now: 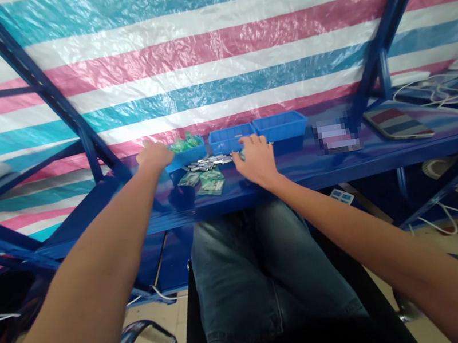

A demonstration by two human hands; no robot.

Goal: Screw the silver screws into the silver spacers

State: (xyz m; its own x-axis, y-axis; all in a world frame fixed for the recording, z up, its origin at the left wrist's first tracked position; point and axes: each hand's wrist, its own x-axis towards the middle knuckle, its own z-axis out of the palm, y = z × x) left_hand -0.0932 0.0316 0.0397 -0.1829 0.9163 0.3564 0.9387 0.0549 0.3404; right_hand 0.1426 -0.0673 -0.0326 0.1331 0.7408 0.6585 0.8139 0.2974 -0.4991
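Note:
My left hand is at the left side of a blue bin that holds small green plastic packets. Its fingers are mostly hidden behind the back of the hand. My right hand is low over the bench, in front of the middle blue bin, with its fingers bent down. Something small shows between thumb and fingers, too little to name. To its left lies a row of small silver metal pieces. Several flat green-and-clear packets lie nearer the front edge.
A third blue bin stands at the right of the row. Farther right on the blue bench are a blurred-out item and a flat tablet-like device. Blue metal posts and a striped plastic sheet stand behind.

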